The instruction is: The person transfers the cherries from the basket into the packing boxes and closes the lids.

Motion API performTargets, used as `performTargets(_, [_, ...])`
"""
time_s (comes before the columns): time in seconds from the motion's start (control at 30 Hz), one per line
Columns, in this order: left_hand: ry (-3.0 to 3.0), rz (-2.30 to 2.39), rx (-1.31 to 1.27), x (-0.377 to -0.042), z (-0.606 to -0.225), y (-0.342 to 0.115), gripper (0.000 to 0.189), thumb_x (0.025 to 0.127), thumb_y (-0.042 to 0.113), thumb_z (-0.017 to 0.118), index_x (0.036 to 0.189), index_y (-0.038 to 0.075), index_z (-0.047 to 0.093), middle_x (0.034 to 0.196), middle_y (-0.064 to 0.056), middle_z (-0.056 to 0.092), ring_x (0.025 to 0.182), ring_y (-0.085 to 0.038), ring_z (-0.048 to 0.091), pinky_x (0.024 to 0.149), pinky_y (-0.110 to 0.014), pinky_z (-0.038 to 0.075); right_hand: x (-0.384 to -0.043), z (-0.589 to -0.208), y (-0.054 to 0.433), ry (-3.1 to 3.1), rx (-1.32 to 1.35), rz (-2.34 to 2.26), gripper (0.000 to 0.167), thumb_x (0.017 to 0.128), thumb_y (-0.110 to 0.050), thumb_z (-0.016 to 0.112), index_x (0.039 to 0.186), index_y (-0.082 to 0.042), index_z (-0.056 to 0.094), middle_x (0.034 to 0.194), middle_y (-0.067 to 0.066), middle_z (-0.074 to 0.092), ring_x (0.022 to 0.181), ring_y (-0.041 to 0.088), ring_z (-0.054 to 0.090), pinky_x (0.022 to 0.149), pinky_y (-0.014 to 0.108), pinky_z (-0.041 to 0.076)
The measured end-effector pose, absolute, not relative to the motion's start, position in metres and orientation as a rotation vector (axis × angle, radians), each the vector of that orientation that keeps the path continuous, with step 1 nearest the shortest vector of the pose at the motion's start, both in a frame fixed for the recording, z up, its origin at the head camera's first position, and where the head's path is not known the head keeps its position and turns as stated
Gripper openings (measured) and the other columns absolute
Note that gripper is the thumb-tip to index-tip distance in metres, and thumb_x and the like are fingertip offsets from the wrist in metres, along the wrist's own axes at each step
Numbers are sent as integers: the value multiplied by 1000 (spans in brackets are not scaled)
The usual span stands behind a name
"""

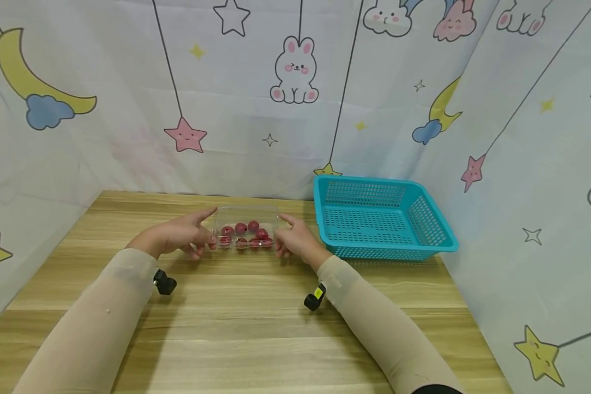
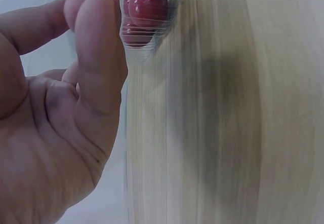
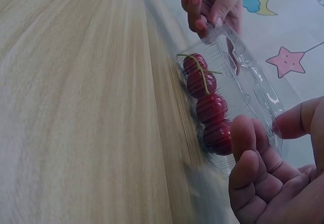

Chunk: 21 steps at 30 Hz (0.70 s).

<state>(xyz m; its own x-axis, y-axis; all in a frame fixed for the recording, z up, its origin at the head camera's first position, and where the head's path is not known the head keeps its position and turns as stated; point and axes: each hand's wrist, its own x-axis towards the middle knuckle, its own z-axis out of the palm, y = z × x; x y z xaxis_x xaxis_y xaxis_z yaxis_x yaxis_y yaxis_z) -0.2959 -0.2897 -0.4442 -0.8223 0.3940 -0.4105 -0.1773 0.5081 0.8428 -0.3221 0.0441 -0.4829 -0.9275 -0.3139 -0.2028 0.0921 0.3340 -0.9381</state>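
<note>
A clear plastic box (image 1: 246, 211) lies near the back of the table, holding several red cherries (image 1: 241, 228). Thin green stems show on some cherries (image 3: 211, 108) in the right wrist view. My left hand (image 1: 184, 234) holds the box's left end, its index finger reaching toward the back corner and its thumb near the front. At the other end, my right hand (image 1: 297, 239) grips the box between thumb and curled fingers. The left wrist view shows only a corner of the box with a few cherries (image 2: 148, 6). Whether the lid is fastened I cannot tell.
A turquoise perforated basket (image 1: 389, 250) stands on the wooden table (image 1: 236, 328), just right of my right hand. Behind and beside the table hang white cloth walls (image 1: 246, 164) printed with stars, moons and rabbits.
</note>
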Motion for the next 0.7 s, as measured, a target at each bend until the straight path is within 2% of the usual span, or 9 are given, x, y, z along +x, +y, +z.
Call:
performTargets(0.13, [2184, 1311, 170, -297, -445, -291, 112, 111, 13, 68, 183, 29, -15, 116, -19, 77, 73, -17, 61, 66, -33, 65, -322, -484, 45, 2217, -205, -1638, 86, 99, -11, 61, 180, -15, 35, 74, 5, 73, 57, 16, 71, 52, 23, 53])
performTargets(0.47, [2222, 1277, 173, -297, -445, -285, 109, 111, 11, 67, 183, 22, -15, 111, -18, 79, 66, -15, 58, 62, -33, 63, -320, -485, 45, 2179, -200, -1676, 86, 99, -8, 62, 180, -14, 35, 73, 6, 73, 57, 16, 72, 54, 25, 55])
performTargets(0.7, [2237, 1264, 152, -298, -446, -283, 109, 112, 11, 67, 183, 22, -14, 108, -15, 81, 63, -13, 57, 61, -32, 61, -319, -487, 46, 2178, -206, -1678, 84, 101, -9, 62, 180, -15, 34, 74, 6, 73, 58, 16, 73, 55, 25, 55])
